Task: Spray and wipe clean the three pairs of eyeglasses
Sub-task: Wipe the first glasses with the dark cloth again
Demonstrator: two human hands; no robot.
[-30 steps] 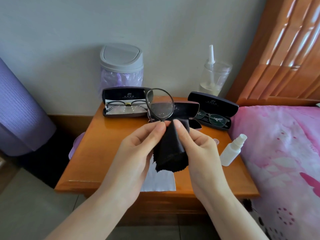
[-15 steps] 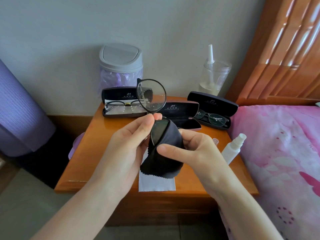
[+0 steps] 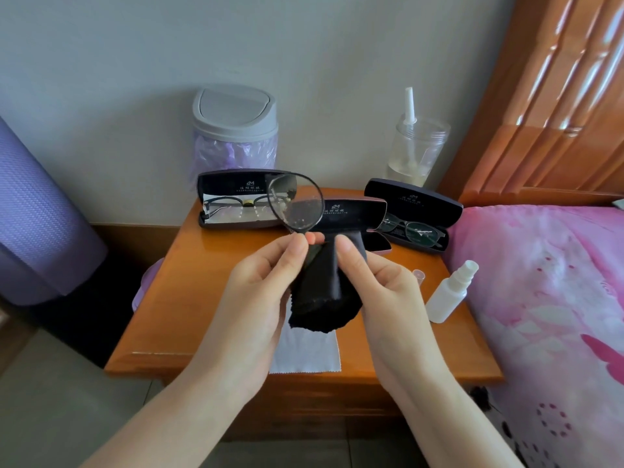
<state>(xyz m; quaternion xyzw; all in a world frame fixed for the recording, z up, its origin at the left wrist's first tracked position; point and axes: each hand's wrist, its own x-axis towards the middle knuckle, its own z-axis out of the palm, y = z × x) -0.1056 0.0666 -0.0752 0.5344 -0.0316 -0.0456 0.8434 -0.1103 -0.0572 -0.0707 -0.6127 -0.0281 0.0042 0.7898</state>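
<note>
Above the wooden nightstand [image 3: 189, 298] my left hand [image 3: 260, 292] pinches a pair of round thin-framed eyeglasses [image 3: 297, 204] near the bridge; one lens stands up, speckled with droplets. My right hand [image 3: 381, 285] grips a black cleaning cloth [image 3: 320, 292] wrapped over the other lens, which is hidden. A second pair of eyeglasses [image 3: 236, 206] lies in an open case at the back left. A third pair [image 3: 412, 231] lies in an open case at the back right. A white spray bottle [image 3: 450, 292] stands on the right side, uncapped.
An empty open case [image 3: 351, 214] sits behind my hands. A white cloth [image 3: 304, 352] lies at the front edge. A small clear cap [image 3: 418, 275] is next to the bottle. A grey bin [image 3: 234, 130], a glass jar [image 3: 417, 150], a pink bed [image 3: 547, 298] and a purple roll [image 3: 37, 211] surround the nightstand.
The glasses have turned and shifted right, so the bare lens stands over the middle case. My right hand has regripped the cloth, thumb pointing up against the covered lens.
</note>
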